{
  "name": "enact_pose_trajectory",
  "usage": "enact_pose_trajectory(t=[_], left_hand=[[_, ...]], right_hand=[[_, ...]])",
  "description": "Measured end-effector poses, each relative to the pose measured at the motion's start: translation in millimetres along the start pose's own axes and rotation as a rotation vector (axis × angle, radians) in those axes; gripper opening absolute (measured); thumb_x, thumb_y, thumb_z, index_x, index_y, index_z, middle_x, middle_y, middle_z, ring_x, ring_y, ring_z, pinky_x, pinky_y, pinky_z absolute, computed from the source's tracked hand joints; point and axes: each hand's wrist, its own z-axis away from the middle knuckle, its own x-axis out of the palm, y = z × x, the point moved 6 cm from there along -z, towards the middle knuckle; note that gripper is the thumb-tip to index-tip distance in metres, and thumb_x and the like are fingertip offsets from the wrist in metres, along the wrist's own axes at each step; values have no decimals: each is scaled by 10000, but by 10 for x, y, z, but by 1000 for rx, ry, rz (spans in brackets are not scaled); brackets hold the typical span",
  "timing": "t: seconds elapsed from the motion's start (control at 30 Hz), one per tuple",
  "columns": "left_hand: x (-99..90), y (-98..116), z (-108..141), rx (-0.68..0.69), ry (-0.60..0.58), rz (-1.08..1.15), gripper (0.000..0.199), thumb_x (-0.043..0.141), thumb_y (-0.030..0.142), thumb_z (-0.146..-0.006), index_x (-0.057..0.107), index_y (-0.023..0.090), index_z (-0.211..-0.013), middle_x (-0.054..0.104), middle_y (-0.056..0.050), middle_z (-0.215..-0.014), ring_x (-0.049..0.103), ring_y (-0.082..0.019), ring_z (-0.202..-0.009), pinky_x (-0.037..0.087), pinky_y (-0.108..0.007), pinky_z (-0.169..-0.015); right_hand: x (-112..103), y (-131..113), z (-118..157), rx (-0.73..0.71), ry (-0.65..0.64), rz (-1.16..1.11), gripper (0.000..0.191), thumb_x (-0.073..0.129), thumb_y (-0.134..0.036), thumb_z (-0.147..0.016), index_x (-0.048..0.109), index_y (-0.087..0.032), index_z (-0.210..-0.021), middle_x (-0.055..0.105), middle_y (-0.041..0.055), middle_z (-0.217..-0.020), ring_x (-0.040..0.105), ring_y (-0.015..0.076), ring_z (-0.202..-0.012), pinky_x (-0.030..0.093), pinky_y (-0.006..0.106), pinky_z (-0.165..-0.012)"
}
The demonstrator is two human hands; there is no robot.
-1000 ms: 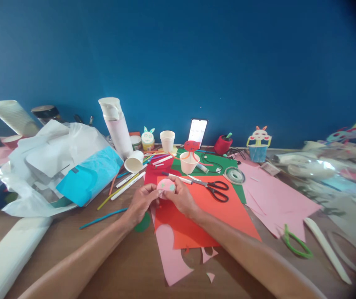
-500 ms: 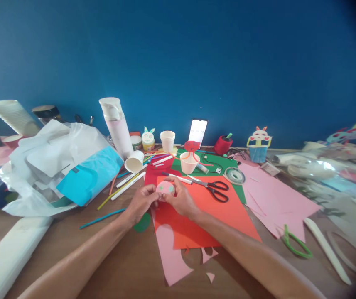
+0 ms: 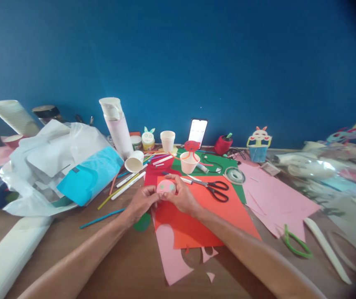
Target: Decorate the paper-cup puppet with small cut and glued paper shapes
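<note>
Has nearest on the worktop (image 3: 118, 261) a pink offcut (image 3: 171, 261) with a curved edge, so probably finished already with some cutting. Has also a green disc (image 3: 142, 223) lying loose near the left hand (image 3: 143, 201). Holds a pink disc (image 3: 166, 186) above the far left part of the orange sheet (image 3: 218, 226), pinched from two sides in the fingers of the left hand and the right hand (image 3: 182, 197). Shows its green-marked face upward and toward the viewer; being nearly round, gives no clear long axis. Looks cut and decorated already, but appears joined to nothing else; cannot tell the remaining work. Has farther the scissors (image 3: 217, 191), lying unheld, then a cup (image 3: 189, 163) with a red figure (image 3: 192, 145), seemingly complete.
</note>
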Motion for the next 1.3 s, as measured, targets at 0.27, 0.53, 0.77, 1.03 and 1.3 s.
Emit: enact_pose_trajectory(t=[0.27, 0.53, 0.77, 1.03, 1.3], left_hand=[[53, 104, 31, -27, -68, 7, 110, 580, 213, -608, 599, 119, -662, 522, 33, -503, 401, -58, -420, 291, -181, -423], [83, 58, 60, -87, -128, 1, 114, 590, 207, -604, 618, 125, -678, 482, 48, -453, 374, -56, -387, 285, -176, -405], [84, 50, 68, -76, -144, -19, 226, 648, 291, -582, 644, 114, -722, 528, 19, -521, 371, -57, -421, 281, -172, -405], [84, 78, 77, -33, -207, -105, 168, 640, 282, -582, 626, 120, -624, 502, 24, -489, 343, -56, -420, 243, -170, -388], [65, 40, 59, -35, -206, -151, 168, 626, 284, -591, 606, 121, -629, 483, 33, -485, 342, -52, -411, 235, -172, -380]], right_hand=[[-7, -45, -3, -4, -108, 90, 520, 617, -240, -640, 415, -201, -1118, 525, 41, -974, 525, 122, -717, 441, 248, -626], [13, -144, 29, 10, -254, 121, 563, 587, -212, -654, 381, -224, -1178, 544, 11, -861, 529, 118, -684, 443, 232, -582], [-34, -240, 35, -3, -253, 161, 547, 557, -154, -645, 409, -234, -1166, 539, 25, -951, 535, 135, -744, 446, 244, -620], [-7, -256, 70, 23, -312, 197, 524, 561, -175, -651, 416, -239, -1151, 554, 1, -833, 530, 128, -710, 433, 241, -625], [-15, -196, 49, -7, -301, 171, 472, 567, -214, -672, 440, -232, -1126, 547, -17, -750, 507, 107, -630, 405, 214, -557]])
